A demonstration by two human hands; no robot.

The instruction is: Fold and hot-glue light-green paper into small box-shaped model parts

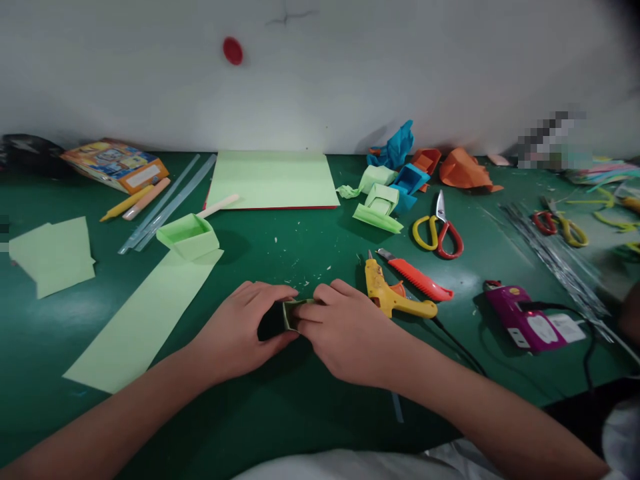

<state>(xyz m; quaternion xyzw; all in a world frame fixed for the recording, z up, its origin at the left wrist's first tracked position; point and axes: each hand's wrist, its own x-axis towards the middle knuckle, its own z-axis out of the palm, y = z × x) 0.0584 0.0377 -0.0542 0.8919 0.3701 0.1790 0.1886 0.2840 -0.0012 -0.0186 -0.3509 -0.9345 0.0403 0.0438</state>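
Observation:
Near the front middle of the table, a small folded green paper piece (pixel 289 316) is between my hands, mostly hidden by fingers. My left hand (pixel 240 323) is curved round its left end, thumb below and fingertips above, pinching its edges. On the other side, my right hand (pixel 343 333) has its fingers closed over the paper, some reaching into the fold. A yellow glue gun (pixel 390 293) lies just beyond my right hand. Left of my hands is a long green paper strip (pixel 145 320), and an open green paper box (pixel 189 235) rests at its top end.
Green paper sheets (pixel 273 179) lie at the back. A red cutter knife (pixel 420 277), scissors (pixel 440 230) and a purple power adapter (pixel 533 323) are right. Folded paper pieces (pixel 383 200) sit back right. Glue sticks (pixel 170 207), markers (pixel 133 200) and paper scraps (pixel 60 257) lie left.

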